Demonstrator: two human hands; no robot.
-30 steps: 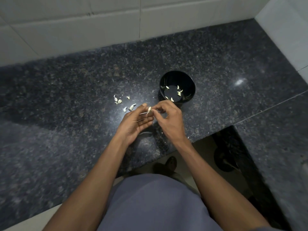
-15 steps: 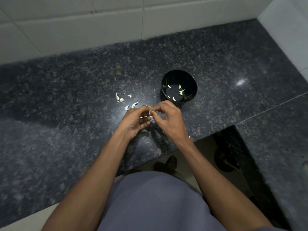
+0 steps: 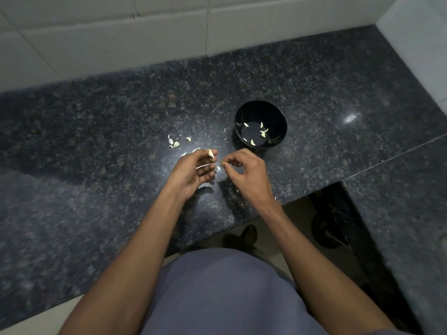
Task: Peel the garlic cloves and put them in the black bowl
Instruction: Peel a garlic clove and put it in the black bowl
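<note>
My left hand pinches a pale garlic clove between thumb and forefinger, and a thin strip of skin lies across its fingers. My right hand sits just to the right, fingers curled, thumb and forefinger pinched on a small bit of peel. The black bowl stands just beyond my right hand and holds several peeled cloves. A few unpeeled cloves and skins lie on the counter left of the bowl.
The dark speckled granite counter runs to a white tiled wall behind. A second counter section turns toward me on the right, its edge beside my right forearm. Peel scraps lie under my hands.
My hands have drawn slightly apart. The right hand pulled a piece of skin away from the clove, which stays in my left fingers.
</note>
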